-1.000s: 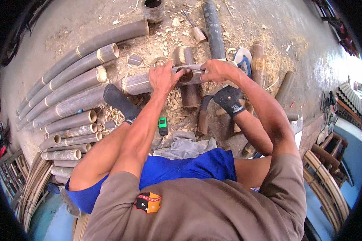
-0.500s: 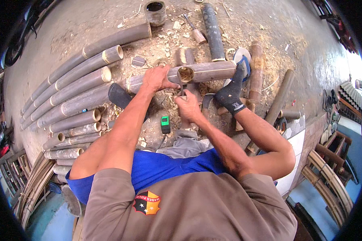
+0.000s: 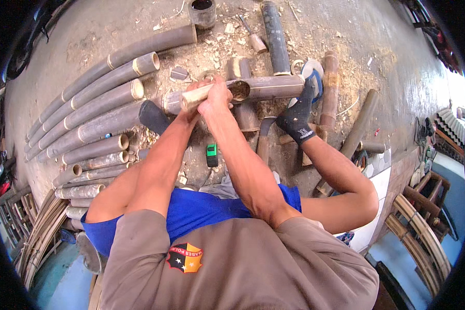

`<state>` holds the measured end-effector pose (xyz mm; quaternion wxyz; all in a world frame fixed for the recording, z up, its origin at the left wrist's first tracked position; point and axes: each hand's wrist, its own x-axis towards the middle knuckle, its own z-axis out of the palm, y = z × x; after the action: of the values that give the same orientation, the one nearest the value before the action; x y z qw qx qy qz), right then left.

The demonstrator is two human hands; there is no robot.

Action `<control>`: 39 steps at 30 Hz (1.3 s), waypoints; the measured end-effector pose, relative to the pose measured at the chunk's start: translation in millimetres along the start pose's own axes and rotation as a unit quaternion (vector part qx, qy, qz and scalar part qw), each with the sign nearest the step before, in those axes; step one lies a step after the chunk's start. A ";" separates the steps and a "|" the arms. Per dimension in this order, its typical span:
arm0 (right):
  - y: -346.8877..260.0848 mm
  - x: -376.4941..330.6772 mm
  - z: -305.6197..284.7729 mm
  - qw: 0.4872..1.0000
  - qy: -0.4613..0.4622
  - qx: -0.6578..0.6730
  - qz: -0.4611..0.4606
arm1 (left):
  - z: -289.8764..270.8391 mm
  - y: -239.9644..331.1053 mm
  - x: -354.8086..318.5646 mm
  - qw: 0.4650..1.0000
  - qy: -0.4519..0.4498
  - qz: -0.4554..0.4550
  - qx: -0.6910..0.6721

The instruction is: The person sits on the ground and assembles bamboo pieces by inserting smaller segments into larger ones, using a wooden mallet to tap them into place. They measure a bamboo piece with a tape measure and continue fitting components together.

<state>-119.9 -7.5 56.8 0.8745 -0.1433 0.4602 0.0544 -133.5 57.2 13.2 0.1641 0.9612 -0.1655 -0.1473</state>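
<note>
A brown bamboo pole (image 3: 274, 88) lies crosswise before me, with a round opening (image 3: 239, 91) cut in its upper side. Over the pole, left of that opening, my right hand (image 3: 216, 98) is closed around a wooden-handled knife (image 3: 196, 96). The thick pale handle sticks out to the left, and the blade is mostly hidden by the hand. My left hand (image 3: 190, 113) is closed on the pole just behind the handle, its fingers partly covered. Under the pole runs a shorter bamboo piece (image 3: 247, 120). My socked feet (image 3: 297, 114) rest by both ends.
Several long bamboo poles (image 3: 101, 86) lie side by side at left. A green tape measure (image 3: 212, 155) and a wooden-handled blade tool (image 3: 263, 145) are on the floor nearby. Beyond lie a chisel (image 3: 256, 41) and a dark pipe (image 3: 276, 41). Wood chips surround the work.
My right hand has moved left and up from below the opening, turning the knife so its handle points left. My left hand has shifted slightly left along the pole.
</note>
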 end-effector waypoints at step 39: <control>-108.9 95.6 99.6 0.583 -0.349 -0.727 -0.099 | -9.6 83.4 83.6 0.532 0.214 -0.166 -0.802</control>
<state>38.0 -84.9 53.4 0.5717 -0.7458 -0.0911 0.3295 -77.4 -45.2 33.1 0.8694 0.4387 0.2251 -0.0329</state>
